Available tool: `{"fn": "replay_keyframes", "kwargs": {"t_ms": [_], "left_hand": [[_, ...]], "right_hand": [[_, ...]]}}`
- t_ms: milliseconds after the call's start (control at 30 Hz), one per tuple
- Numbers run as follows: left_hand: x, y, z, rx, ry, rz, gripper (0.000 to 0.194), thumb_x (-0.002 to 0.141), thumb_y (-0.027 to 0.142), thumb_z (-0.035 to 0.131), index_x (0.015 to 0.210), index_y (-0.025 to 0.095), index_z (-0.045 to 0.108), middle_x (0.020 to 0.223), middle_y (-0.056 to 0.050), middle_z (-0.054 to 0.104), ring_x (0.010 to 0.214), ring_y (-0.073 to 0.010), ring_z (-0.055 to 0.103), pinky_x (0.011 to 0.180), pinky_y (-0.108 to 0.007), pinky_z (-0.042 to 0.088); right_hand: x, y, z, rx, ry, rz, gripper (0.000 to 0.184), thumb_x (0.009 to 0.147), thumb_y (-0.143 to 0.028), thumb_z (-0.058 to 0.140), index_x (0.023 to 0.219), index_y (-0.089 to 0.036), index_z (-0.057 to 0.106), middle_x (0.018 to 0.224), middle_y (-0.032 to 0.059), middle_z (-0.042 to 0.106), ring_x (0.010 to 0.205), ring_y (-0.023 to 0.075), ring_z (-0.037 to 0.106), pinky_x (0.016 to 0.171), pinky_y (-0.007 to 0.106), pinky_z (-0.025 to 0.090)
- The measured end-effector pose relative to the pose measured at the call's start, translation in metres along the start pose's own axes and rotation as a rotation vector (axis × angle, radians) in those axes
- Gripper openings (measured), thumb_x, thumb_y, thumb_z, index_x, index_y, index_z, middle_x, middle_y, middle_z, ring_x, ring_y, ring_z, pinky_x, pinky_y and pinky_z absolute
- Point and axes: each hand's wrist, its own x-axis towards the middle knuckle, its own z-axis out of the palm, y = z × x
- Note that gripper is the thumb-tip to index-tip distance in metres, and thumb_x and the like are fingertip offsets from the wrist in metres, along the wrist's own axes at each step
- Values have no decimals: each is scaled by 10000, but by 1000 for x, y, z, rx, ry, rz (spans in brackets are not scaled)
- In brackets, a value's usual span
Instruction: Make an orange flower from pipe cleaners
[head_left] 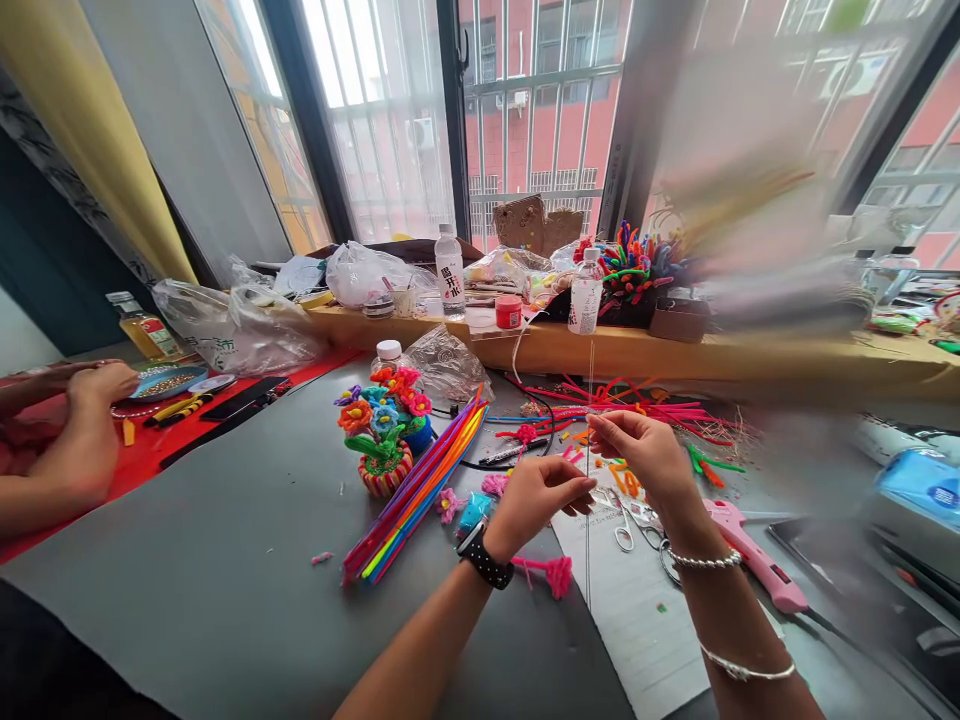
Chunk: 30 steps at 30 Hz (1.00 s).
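My left hand (534, 500), with a black watch on its wrist, is closed in a pinch just above the grey table (225, 560). My right hand (646, 455), wearing silver bracelets, is also pinched, slightly higher and to the right. A thin wire (589, 385) runs upright between the two, rising above the right fingers and hanging below the left. Both hands grip this wire. Under them lie scissors (634, 520) on a white sheet (637, 620).
A bundle of coloured pipe cleaners (420, 490) and a pipe-cleaner flower basket (384, 435) lie left of my hands. A pink glue gun (754, 555) rests to the right. Another person's hands (82, 420) work at far left over a red mat. Bottles and bags crowd the wooden sill (675, 355).
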Motion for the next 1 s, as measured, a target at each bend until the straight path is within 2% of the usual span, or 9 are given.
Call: {"fn": "replay_keyframes", "kwargs": {"t_ms": [167,433,700,833,900,1000], "left_hand": [[-3,0,2,58,15,8,274,663,400,613,630,129,581,547,-26,607,492,-110,562,468,-204,413],[-4,-4,4,118,13,36,246,719,362,543,600,158,477,533,11,544,459,-76,480,462,-191,368],[-2,-5,-1,96,43,34,256,724,374,533,601,161,461,541,15,516,462,-73,459,459,-190,360],[-2,-9,1,105,68,50,244,729,371,525,616,159,481,539,11,524,459,-75,462,470,-198,366],[-1,-9,0,88,112,72,246,726,378,527,622,158,494,538,10,528,470,-80,470,477,-200,370],[-1,-4,-7,-20,221,81,256,702,401,556,642,155,515,546,17,528,489,-79,476,488,-196,370]], "right_hand": [[1,3,0,-147,-103,-8,322,615,-469,640,602,-149,608,490,-1,566,467,111,523,463,224,410],[6,9,-9,-429,-157,-46,347,667,-490,582,516,-179,552,422,-32,495,398,100,432,434,225,320],[5,7,-7,-545,-96,-114,390,689,-546,521,532,-189,526,413,-38,446,414,106,398,451,233,294],[5,5,-8,-552,19,-143,423,745,-569,416,540,-200,448,455,-36,436,436,102,380,463,235,286],[5,4,-13,-559,72,-143,426,771,-567,362,547,-208,412,471,-34,431,448,103,373,471,237,282],[8,7,-20,-589,38,-96,415,753,-530,412,489,-210,402,427,-35,414,426,106,364,459,244,266]]}}
